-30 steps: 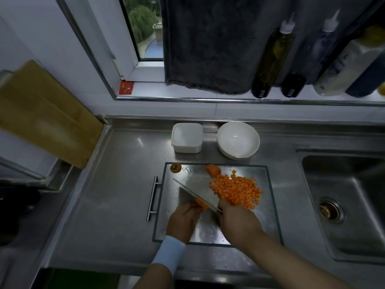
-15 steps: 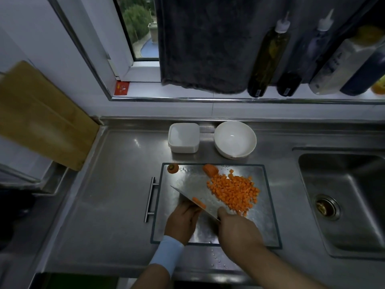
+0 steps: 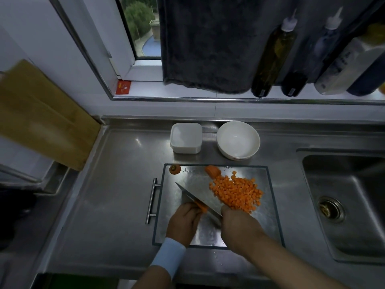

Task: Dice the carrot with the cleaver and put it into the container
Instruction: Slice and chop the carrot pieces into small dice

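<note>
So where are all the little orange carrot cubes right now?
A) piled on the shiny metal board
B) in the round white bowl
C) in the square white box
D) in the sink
A: the small orange carrot cubes lie heaped on the shiny steel cutting board, and the square white plastic container and round white bowl behind it show no orange.
</note>
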The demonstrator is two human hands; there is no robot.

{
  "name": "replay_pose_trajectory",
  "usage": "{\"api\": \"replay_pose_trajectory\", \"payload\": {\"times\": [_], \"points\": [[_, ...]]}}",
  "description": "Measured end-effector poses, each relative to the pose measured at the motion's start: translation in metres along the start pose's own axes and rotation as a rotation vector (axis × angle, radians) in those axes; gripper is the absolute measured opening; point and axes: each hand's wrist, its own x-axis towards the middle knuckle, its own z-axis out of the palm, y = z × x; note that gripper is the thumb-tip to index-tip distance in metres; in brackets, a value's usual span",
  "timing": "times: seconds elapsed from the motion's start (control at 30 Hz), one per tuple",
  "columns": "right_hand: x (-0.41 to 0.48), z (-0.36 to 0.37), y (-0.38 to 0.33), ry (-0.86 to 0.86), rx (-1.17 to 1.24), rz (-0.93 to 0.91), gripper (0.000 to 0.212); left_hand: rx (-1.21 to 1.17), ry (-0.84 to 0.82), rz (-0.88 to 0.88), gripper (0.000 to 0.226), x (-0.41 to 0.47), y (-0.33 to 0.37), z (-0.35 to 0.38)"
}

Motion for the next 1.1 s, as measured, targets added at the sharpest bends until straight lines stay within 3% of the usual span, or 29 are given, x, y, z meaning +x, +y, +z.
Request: {"api": "replay_pose_trajectory", "payload": {"times": [0.47, 0.8, 1.1], "points": [[0.042, 0.023, -0.003, 0.012, 0.04, -0.006, 0.008, 0.003, 0.021, 0.072, 0.011, -0.003, -0.004, 0.002], [0.015, 0.033, 0.022, 0.052, 0.064, 0.006, 0.01, 0.019, 0.054, 0.079, 0.006, -0.003, -0.002, 0.003], [-0.004, 0.017, 0.0, 0.072, 0.017, -0.002, 0.008, 0.012, 0.068, 0.048, 0.017, -0.002, -0.001, 0.001]]}}
